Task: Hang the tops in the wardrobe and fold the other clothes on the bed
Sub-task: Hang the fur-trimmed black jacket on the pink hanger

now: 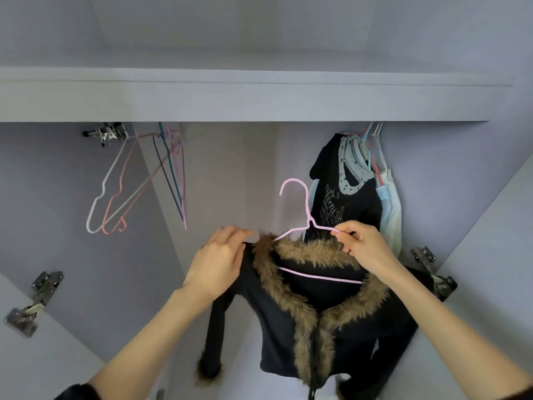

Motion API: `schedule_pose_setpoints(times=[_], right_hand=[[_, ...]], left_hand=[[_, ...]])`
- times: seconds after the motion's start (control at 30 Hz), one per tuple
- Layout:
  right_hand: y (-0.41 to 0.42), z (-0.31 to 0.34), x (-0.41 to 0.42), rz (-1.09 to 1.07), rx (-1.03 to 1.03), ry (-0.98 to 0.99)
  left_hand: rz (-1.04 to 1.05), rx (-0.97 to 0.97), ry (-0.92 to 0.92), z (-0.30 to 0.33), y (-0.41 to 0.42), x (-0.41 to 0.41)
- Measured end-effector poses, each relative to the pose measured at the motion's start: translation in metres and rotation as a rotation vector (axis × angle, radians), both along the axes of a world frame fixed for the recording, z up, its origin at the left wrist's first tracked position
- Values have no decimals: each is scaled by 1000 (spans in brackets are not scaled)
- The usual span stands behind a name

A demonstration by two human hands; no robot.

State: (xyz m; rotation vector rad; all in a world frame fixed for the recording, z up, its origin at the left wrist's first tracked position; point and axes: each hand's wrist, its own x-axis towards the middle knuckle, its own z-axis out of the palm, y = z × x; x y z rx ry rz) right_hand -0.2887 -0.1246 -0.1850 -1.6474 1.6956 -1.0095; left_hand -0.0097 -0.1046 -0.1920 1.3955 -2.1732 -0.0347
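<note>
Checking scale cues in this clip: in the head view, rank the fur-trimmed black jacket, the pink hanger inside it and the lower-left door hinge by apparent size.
1. fur-trimmed black jacket
2. pink hanger
3. lower-left door hinge, though it sits nearer the frame edge, so wide-angle distortion blurs its true size.

Black, brown and pink against lilac

Pink hanger (298, 204) pinched in the fingers (341, 236); below them a black jacket (291, 321) with brown fur trim (288, 295); behind them, a black top with pale print (343, 203).

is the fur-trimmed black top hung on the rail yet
Not yet: the black fur-trimmed top sits on a pink wire hanger whose hook is free.
</note>
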Motion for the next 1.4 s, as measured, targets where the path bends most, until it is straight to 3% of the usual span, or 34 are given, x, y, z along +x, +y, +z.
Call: schedule_pose_setpoints(times=[0.17, 0.27, 0.5, 0.7, 0.93, 1.1, 1.23, 1.4], right_hand=[[-30, 9, -11, -157, 4, -169], [-56, 23, -14, -261, 11, -390], [-113, 51, -13, -353, 8, -840], [-152, 58, -20, -399, 29, -981], [-153, 46, -17, -416, -115, -1096], [-174, 63, -33, -353, 1, -1035], [-188, 65, -39, -426, 80, -847], [-191, 65, -54, -592, 23, -583]], left_hand=[[-70, -499, -163, 53, -19, -27], [-32, -666, -309, 85, -37, -42], [185, -739, -461, 109, -68, -48], [189, -760, -473, 106, -72, -46], [191, -800, -456, 105, -75, -46], [201, -801, -446, 105, -74, -47], [212, -794, -443, 105, -73, -47], [211, -742, -459, 107, -69, -46]])
